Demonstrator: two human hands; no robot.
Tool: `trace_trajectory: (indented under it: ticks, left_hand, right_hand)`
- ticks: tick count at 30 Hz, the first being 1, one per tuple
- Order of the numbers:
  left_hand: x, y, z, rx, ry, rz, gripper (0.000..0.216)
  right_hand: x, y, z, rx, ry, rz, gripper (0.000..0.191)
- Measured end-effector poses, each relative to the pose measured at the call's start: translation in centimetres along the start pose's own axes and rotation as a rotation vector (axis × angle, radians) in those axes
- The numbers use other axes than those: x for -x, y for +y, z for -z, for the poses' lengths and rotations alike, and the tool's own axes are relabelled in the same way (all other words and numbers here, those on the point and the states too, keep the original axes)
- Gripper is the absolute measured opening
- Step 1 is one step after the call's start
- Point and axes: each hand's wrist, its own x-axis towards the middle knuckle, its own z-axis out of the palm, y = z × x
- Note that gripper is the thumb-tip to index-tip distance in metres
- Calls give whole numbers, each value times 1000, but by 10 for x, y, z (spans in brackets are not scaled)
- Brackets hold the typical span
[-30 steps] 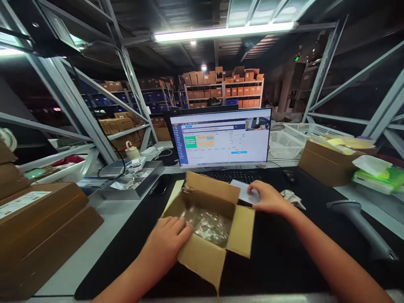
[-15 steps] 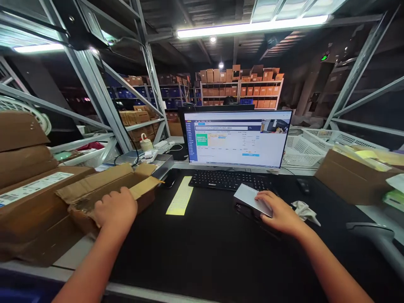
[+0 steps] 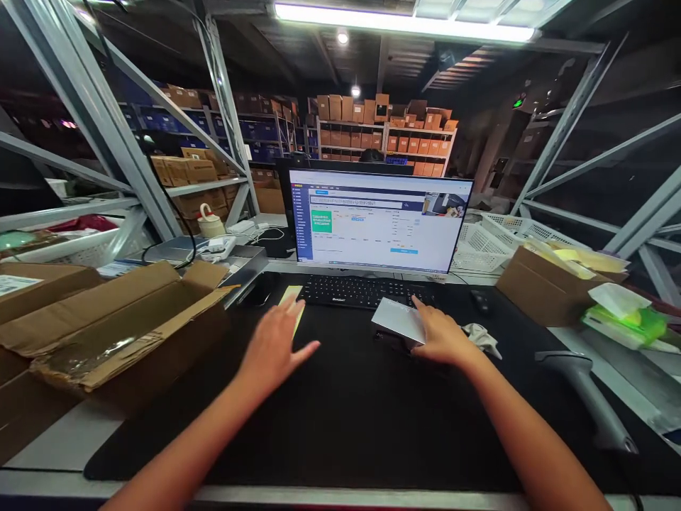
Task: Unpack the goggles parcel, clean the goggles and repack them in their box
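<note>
My left hand (image 3: 275,349) hangs open above the black desk mat (image 3: 340,440), fingers spread, nearest to a pale yellow paper slip (image 3: 291,305) and the front of the black keyboard (image 3: 362,292). My right hand (image 3: 443,338) holds the edge of a flat pale grey packet (image 3: 398,319). A dark flat object (image 3: 391,342) lies under that packet, partly hidden. Off to the left, apart from both hands, sits an open cardboard box (image 3: 125,328) with its flaps spread.
A monitor (image 3: 379,221) stands behind the keyboard. A metal tray (image 3: 234,261) is at its left. To the right are a crumpled cloth (image 3: 483,339), a black mouse (image 3: 481,301), a filled cardboard box (image 3: 543,289), white plastic baskets (image 3: 486,241) and a grey barcode scanner (image 3: 584,394).
My left hand has let go of the cardboard box and moved right over the mat. The box now rests further left, flaps open. My right hand stays on the grey packet.
</note>
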Motion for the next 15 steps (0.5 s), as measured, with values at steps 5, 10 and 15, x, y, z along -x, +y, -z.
trace_trajectory:
  ticks: [5, 10, 15]
  left_hand:
    - [0, 22, -50, 499, -298, 46, 133]
    - [-11, 52, -52, 787, -216, -285, 123]
    - [0, 53, -50, 869, 137, -172, 80]
  right_hand:
    - [19, -6, 2, -333, 235, 200, 117]
    - [34, -43, -11, -573, 325, 445, 101]
    - [18, -58, -37, -512, 435, 453, 83]
